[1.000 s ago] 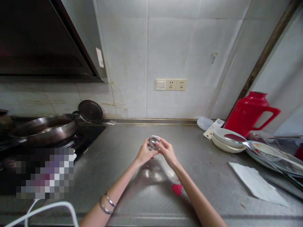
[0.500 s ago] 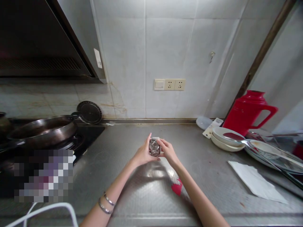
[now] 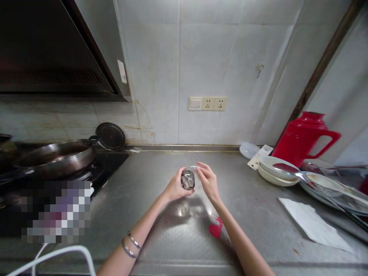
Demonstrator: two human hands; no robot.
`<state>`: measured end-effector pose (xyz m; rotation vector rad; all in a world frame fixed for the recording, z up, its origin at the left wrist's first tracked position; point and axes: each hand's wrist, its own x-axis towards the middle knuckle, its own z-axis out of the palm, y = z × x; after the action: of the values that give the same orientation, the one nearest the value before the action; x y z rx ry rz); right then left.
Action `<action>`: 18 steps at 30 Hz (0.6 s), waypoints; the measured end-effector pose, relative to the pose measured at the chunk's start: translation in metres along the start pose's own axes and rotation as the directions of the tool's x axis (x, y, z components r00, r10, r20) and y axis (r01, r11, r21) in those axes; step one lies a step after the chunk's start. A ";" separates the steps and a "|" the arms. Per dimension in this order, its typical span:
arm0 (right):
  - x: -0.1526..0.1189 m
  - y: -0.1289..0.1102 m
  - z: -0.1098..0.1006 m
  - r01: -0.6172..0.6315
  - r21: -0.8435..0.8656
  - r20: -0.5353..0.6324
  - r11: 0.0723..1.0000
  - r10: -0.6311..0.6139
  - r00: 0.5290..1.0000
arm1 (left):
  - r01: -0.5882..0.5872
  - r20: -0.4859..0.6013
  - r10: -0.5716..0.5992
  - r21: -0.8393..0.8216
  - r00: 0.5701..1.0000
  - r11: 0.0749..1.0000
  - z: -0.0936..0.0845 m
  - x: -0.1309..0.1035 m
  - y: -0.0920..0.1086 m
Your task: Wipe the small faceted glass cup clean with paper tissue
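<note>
A small round, dark and clear glass-like object (image 3: 188, 180) is held above the steel counter (image 3: 161, 234) by my left hand (image 3: 175, 186), whose thumb and fingers wrap round its left side and underside. Just right of it, my right hand (image 3: 207, 180) pinches a small whitish piece (image 3: 194, 168) between thumb and fingers, near the object's upper right edge. What that piece is cannot be made out. A red cut-out shape (image 3: 216, 227) lies on the counter beside my right forearm.
A pan (image 3: 57, 159) sits on the stove at left, a black round disc (image 3: 110, 136) leaning behind it. At right stand a red thermos (image 3: 304, 138), stacked bowls (image 3: 277, 172), plates with utensils and a white paper (image 3: 313, 224). A white cable curves at lower left.
My right hand has moved off the round object, a little to the right, with the whitish piece in its fingers. My left hand still holds the object. The view has shifted slightly.
</note>
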<state>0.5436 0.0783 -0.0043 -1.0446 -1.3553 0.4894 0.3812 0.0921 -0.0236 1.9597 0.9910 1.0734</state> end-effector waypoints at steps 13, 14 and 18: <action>-0.018 -0.010 0.010 0.100 0.107 0.206 0.989 -0.120 0.971 | -0.025 -0.036 0.022 -0.070 0.999 0.997 0.007 0.000 -0.001; -0.018 -0.011 0.011 0.121 0.108 0.205 0.987 -0.141 0.969 | -0.029 -0.047 0.025 -0.070 0.999 0.997 0.007 0.000 -0.001; -0.022 -0.013 0.013 0.188 0.100 0.216 0.977 -0.206 0.955 | -0.019 -0.074 0.013 -0.076 0.997 0.997 0.004 0.003 -0.005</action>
<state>0.5234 0.0581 -0.0069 -0.7964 -1.6101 0.5177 0.3842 0.0965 -0.0279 1.8815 0.9605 1.1827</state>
